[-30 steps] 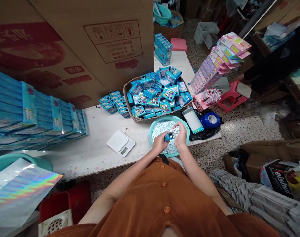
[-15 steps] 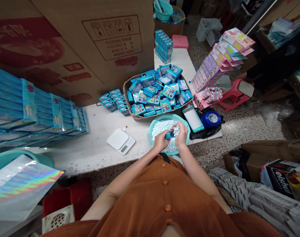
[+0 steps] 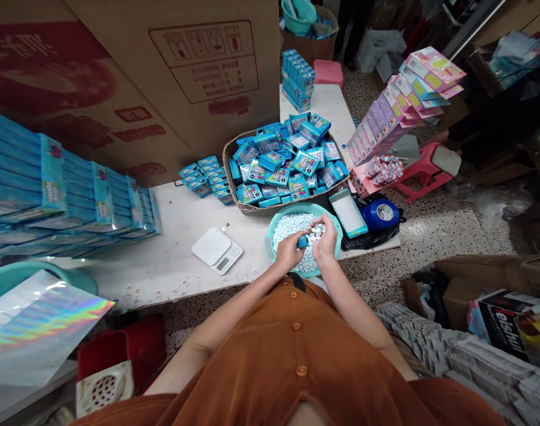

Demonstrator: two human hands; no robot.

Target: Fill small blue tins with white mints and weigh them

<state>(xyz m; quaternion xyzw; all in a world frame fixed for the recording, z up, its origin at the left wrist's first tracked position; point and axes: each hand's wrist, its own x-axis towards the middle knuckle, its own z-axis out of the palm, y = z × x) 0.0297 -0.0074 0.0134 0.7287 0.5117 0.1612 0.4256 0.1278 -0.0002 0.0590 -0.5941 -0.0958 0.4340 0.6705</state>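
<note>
Your left hand [image 3: 288,254] has a small blue box [image 3: 302,241] pinched, right hand [image 3: 325,239] curled around white mints [image 3: 315,234], both over the teal basin [image 3: 268,242] at 12 o'clock.

The black box [image 3: 501,325] on the right says "eishu" in big white letters. The brown carton [image 3: 208,62] has small picture signs in a square, upside down, with red Chinese words [image 3: 230,105] below them. The words on the blue boxes [image 3: 279,174] and the scale [image 3: 217,250] screen are too small to read.
</note>
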